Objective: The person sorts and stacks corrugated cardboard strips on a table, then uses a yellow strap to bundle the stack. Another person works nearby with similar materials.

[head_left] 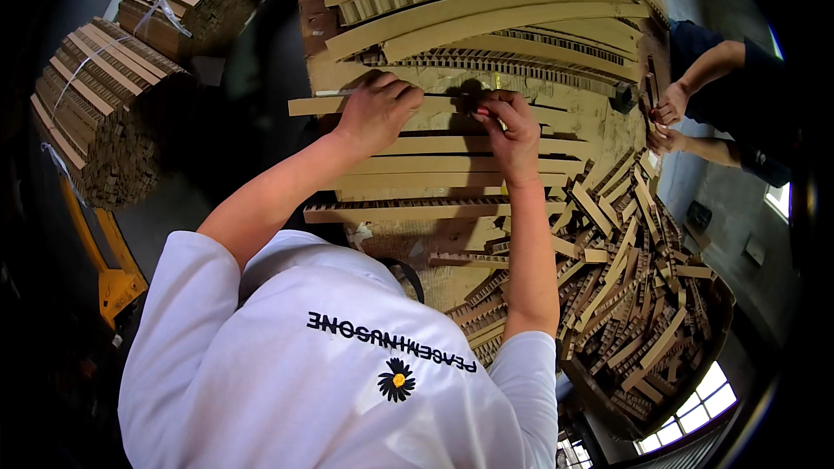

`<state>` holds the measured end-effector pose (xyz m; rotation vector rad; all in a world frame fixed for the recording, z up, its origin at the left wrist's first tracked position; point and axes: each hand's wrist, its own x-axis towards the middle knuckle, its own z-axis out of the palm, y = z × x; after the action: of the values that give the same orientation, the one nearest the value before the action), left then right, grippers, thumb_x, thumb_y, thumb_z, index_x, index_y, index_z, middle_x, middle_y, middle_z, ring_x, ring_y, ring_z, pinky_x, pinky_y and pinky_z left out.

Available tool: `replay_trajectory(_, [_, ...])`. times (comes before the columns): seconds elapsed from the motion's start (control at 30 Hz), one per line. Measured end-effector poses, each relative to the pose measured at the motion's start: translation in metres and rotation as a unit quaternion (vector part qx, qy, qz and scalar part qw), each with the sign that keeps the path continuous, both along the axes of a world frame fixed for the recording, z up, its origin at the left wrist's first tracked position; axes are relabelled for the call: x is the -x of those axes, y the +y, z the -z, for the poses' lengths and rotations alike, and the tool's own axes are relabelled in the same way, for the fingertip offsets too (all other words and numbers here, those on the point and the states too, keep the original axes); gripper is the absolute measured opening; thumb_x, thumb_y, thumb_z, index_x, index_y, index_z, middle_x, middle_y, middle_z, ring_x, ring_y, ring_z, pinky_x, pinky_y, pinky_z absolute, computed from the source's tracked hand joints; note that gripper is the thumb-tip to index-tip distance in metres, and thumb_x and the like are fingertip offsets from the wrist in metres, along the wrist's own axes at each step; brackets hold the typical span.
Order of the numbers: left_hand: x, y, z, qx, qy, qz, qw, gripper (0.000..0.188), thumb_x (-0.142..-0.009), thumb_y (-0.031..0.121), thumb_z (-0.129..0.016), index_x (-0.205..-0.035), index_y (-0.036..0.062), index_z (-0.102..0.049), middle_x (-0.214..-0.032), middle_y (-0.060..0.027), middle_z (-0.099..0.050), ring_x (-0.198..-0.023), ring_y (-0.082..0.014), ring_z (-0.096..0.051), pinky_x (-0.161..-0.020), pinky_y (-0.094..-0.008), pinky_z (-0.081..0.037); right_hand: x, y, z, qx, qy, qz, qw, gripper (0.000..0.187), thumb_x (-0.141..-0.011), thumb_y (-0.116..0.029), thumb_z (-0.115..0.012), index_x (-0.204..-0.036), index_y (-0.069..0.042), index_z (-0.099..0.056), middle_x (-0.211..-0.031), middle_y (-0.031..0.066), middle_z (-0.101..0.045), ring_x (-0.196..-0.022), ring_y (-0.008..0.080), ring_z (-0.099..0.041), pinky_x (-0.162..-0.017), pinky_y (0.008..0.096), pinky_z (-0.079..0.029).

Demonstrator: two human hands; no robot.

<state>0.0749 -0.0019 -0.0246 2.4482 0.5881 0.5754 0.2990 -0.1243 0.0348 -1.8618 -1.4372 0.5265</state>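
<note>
My left hand [380,115] is closed at a long honeycomb cardboard strip [314,106], its fingers curled over the strip, whose left end sticks out past the hand. Further right along the same strip, my right hand [514,135] pinches a small red object [483,110]; most of it is hidden by the fingers, so its kind is unclear. A yellow tape measure strip [498,80] shows just beyond that hand. Nearer to me, several more cardboard strips [452,165] lie roughly parallel across the worktable [408,239].
Longer cardboard strips [486,22] are stacked at the table's far side. A heap of short offcuts [630,282] fills the right. Tied bundles [109,104] stand at left by a yellow pallet jack [119,287]. Another person's hands [669,117] work at the right edge.
</note>
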Motion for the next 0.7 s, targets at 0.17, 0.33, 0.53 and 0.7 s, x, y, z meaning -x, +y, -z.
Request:
replay_trajectory(0.17, [-0.001, -0.003, 0.002, -0.053, 0.052, -0.017, 0.997, 0.025, -0.079, 0.012, -0.071, -0.104, 0.0116, -0.065, -0.101, -0.0036, -0.068, -0.099, -0.0264, -0.063, -0.079, -0.0404, -0.055, -0.001, 0.006, -0.001, -0.017, -0.054, -0.011, 0.998, 0.015, -0.079, -0.002, -0.08, -0.092, -0.005, -0.072, -0.092, 0.0087, -0.067, -0.081, 0.0276, -0.067, -0.07, 0.0352, -0.052])
replay_trajectory(0.33, [-0.004, -0.015, 0.0, -0.061, 0.183, -0.008, 0.981, 0.065, -0.073, 0.023, -0.072, -0.135, 0.0155, -0.055, -0.135, -0.0082, -0.056, -0.124, -0.0321, -0.052, -0.086, -0.049, -0.051, -0.001, 0.002, 0.002, -0.014, -0.119, -0.026, 0.992, 0.012, -0.086, -0.003, -0.076, -0.097, -0.004, -0.072, -0.097, 0.0162, -0.063, -0.091, 0.0358, -0.062, -0.078, 0.043, -0.051])
replay_trajectory(0.53, [-0.008, -0.012, 0.015, -0.05, 0.037, -0.002, 0.998, 0.032, -0.076, 0.012, -0.065, -0.107, 0.0082, -0.064, -0.108, -0.0079, -0.065, -0.106, -0.0274, -0.057, -0.091, -0.0427, -0.05, -0.009, -0.001, 0.006, -0.004, -0.235, -0.057, 0.97, 0.018, -0.078, -0.004, -0.078, -0.093, -0.01, -0.07, -0.092, 0.008, -0.06, -0.088, 0.0304, -0.058, -0.078, 0.0416, -0.041])
replay_trajectory(0.7, [0.001, -0.008, -0.001, -0.032, 0.05, -0.002, 0.998, 0.029, -0.076, 0.01, -0.064, -0.104, 0.008, -0.062, -0.102, -0.0067, -0.064, -0.104, -0.0272, -0.057, -0.09, -0.0415, -0.05, -0.005, 0.005, 0.001, 0.009, -0.2, -0.075, 0.977, 0.018, -0.077, -0.003, -0.077, -0.092, -0.01, -0.069, -0.092, 0.0062, -0.062, -0.087, 0.0278, -0.059, -0.081, 0.0379, -0.039])
